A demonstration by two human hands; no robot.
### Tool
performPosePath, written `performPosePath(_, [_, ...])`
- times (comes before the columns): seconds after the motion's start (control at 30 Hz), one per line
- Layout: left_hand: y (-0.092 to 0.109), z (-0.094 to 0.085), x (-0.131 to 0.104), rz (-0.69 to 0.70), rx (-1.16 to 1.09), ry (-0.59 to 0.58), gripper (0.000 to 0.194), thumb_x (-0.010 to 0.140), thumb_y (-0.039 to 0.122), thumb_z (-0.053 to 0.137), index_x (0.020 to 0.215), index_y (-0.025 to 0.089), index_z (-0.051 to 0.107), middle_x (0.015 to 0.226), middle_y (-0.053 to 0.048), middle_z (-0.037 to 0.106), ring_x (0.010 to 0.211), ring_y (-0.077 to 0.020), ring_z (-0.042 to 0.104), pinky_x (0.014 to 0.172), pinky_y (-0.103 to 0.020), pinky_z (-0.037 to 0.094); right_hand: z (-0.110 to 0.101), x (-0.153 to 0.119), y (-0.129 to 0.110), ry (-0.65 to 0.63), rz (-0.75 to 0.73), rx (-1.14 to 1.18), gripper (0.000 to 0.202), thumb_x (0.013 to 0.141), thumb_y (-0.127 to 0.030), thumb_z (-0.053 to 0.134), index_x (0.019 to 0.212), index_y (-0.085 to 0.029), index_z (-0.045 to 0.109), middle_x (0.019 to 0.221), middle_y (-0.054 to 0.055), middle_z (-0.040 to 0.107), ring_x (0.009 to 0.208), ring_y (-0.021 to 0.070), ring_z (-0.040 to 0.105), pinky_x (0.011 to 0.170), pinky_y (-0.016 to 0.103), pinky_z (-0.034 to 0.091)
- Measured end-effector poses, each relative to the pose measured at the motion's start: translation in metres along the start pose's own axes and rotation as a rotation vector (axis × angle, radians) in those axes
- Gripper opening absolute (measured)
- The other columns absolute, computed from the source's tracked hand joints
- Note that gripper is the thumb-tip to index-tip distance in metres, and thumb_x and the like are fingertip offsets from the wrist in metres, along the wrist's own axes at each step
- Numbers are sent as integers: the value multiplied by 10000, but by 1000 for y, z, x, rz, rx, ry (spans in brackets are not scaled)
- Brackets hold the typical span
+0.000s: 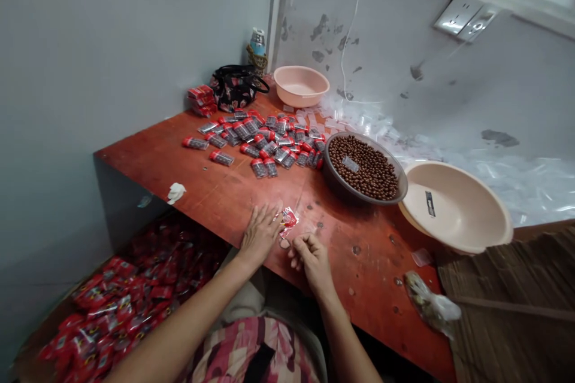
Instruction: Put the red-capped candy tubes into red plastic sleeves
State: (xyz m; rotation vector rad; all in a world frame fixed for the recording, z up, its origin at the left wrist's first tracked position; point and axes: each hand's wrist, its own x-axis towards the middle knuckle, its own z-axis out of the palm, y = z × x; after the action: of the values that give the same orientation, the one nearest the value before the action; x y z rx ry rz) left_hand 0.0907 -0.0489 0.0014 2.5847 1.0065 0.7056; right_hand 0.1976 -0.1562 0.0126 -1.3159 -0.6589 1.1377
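My left hand (261,232) lies flat with its fingers stretched out, the fingertips touching a small red printed plastic packet (288,219) on the orange-red tabletop (332,230). Just to the right, my right hand (311,257) is curled with thumb and forefinger pressed together. Whatever it holds, if anything, is hidden. Beyond my hands lies a pile of small clear packs with red ends and dark contents (269,149). A grey bowl (330,176) full of brown balls (371,170) stands to its right, with a clear plastic piece lying on the balls.
A large cream basin (467,221) holds a dark label. Farther back are a pink basin (300,85), a black floral bag (236,88) and heaped clear plastic pieces (530,185). Several red packets (117,305) fill a container below left. A tied bag (429,305) sits near cardboard.
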Motion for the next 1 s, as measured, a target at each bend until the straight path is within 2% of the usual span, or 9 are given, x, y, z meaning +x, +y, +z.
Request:
performPosePath(0.17, [-3, -1, -3, -114, -398, 93, 245, 748, 213, 554, 964, 284, 645, 1108, -45, 607, 1195, -259, 385, 1036, -488, 118, -2, 11, 2, 75, -54, 13, 215, 782, -371, 537, 731, -162, 534, 604, -12, 585, 450, 68, 500, 413, 163, 386])
performPosePath(0.33, [6, -7, -5, -212, -597, 118, 248, 736, 228, 563, 965, 272, 648, 1130, -44, 593, 1187, -247, 397, 1040, -467, 119, 5, 32, -1, 152, -90, 147, 334, 724, -337, 607, 1006, -195, 499, 862, 26, 625, 657, 124, 599, 537, 220, 486])
performPosePath(0.43, [15, -14, -7, -171, -618, 125, 277, 749, 227, 545, 1010, 264, 633, 1138, -43, 590, 1177, -234, 411, 1034, -429, 167, 10, 40, -6, 103, -83, 240, 370, 693, -287, 641, 1011, -201, 471, 797, 2, 631, 569, 107, 586, 500, 212, 478])
performPosePath(0.5, [19, -23, -6, -230, -664, 132, 330, 733, 252, 568, 1060, 255, 610, 1140, -50, 591, 1131, -238, 458, 995, -385, 260, 12, 41, -13, 92, -95, 240, 347, 689, -268, 646, 985, -194, 480, 702, -23, 619, 501, 89, 559, 471, 195, 457])
performPosePath(0.57, [20, -34, -5, -354, -758, 89, 353, 713, 305, 588, 1058, 234, 616, 1070, -60, 629, 1004, -243, 545, 879, -331, 383, 12, 41, -20, 28, -73, 205, 351, 678, -270, 655, 975, -189, 487, 660, -30, 611, 466, 86, 543, 441, 190, 438])
performPosePath(0.63, [16, -45, -4, -461, -892, -47, 287, 716, 368, 569, 916, 192, 678, 865, -59, 682, 788, -222, 606, 706, -282, 449, 11, 42, -27, -79, -22, 146, 390, 649, -275, 678, 979, -181, 491, 647, -27, 616, 457, 97, 544, 430, 198, 430])
performPosePath(0.77, [3, -56, -8, -611, -1132, -291, 300, 706, 404, 567, 687, 129, 687, 574, -31, 612, 543, -149, 556, 528, -229, 422, 10, 56, -36, -231, 9, -55, 407, 586, -264, 720, 937, -163, 539, 596, -37, 607, 490, 107, 555, 473, 205, 429])
performPosePath(0.87, [-5, -55, -15, -657, -1138, -275, 261, 664, 370, 623, 611, 119, 669, 499, -11, 560, 470, -109, 507, 463, -195, 380, 13, 72, -43, -411, 19, -245, 332, 578, -280, 721, 851, -153, 582, 577, -37, 596, 485, 100, 531, 455, 191, 403])
performPosePath(1.0, [-14, -52, -23, -738, -1147, -126, 262, 630, 357, 655, 520, 120, 636, 474, 4, 527, 450, -96, 485, 452, -193, 397, 21, 89, -50, -596, 43, -370, 314, 579, -323, 715, 809, -151, 588, 588, -34, 596, 478, 92, 512, 433, 177, 365])
